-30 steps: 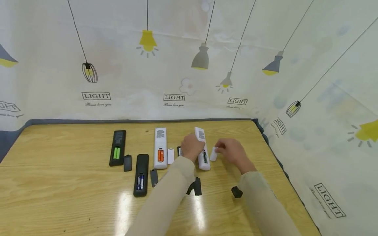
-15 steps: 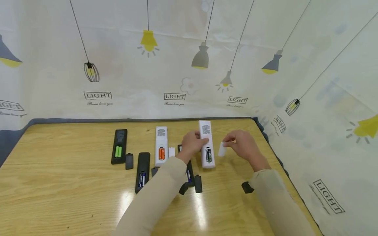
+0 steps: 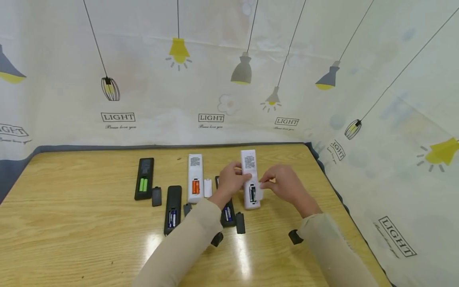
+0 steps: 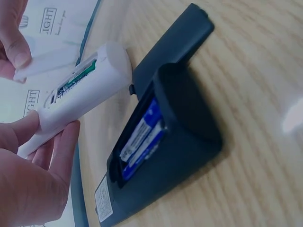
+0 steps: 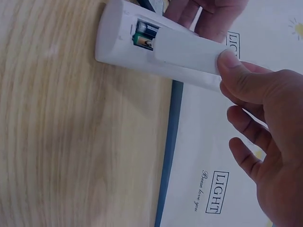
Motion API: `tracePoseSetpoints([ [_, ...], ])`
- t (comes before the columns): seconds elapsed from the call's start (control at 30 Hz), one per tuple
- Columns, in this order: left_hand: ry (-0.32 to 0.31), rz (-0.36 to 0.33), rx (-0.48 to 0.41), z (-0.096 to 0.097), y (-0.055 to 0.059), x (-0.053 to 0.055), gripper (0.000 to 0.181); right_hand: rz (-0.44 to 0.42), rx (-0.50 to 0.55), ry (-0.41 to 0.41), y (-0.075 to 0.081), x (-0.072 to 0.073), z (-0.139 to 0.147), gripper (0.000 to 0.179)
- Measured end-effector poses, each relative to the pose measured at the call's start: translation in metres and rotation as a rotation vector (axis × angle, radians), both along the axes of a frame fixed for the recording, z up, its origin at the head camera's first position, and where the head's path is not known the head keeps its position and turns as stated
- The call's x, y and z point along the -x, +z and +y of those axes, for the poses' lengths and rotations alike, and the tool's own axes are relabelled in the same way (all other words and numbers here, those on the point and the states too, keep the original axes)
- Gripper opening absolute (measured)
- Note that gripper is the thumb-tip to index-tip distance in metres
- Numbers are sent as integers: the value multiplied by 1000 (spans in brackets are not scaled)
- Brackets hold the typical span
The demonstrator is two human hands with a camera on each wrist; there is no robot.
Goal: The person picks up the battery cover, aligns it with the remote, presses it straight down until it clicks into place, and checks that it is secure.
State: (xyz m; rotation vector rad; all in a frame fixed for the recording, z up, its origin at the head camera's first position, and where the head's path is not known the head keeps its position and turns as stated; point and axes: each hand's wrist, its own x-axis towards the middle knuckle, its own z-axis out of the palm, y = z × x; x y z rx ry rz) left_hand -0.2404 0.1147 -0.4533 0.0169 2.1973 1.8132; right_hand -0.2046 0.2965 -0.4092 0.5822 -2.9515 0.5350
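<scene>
My left hand (image 3: pixel 230 180) grips a white remote control (image 3: pixel 249 162) by its middle, back side up. Two batteries (image 5: pixel 144 34) with green and dark wrappers sit in its uncovered compartment. Between thumb and fingers, my right hand (image 3: pixel 285 184) pinches a white battery cover (image 5: pixel 187 49) by one end. The cover is at the right edge of the compartment in the head view; whether it touches the remote I cannot tell. Under my left wrist lies a black remote control (image 4: pixel 180 142) holding blue-and-white batteries, its black cover (image 3: pixel 240 223) beside it.
Further left lie a white remote (image 3: pixel 195 169) with orange batteries, a black remote (image 3: pixel 173 199) with blue batteries, and a black remote (image 3: pixel 145 169) with green ones. Loose covers, one white (image 3: pixel 208 188) and one black (image 3: pixel 156 196), lie beside remotes. Patterned cloth (image 3: pixel 161 91) hangs behind the table.
My right hand lifted the white cover beside the remote, moved it right, then brought it back left to the compartment. My left hand straightened the white remote, then shifted it slightly toward me.
</scene>
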Motion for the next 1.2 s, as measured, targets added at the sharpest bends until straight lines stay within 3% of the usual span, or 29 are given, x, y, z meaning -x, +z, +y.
tracePoseSetpoints([
  [0.23, -6, 38, -2, 1, -2, -5, 35, 49, -64, 24, -6, -2, -7, 6],
  [0.53, -23, 64, -8, 0, -5, -5, 38, -14, -96, 9, -9, -2, -13, 4],
  [0.8, -21, 100, 6, 1, -6, -5, 41, 91, -140, 16, -18, -6, -16, 6],
  [1.2, -24, 112, 1, 3, -7, -6, 45, 109, -154, -35, -23, -8, -15, 12],
])
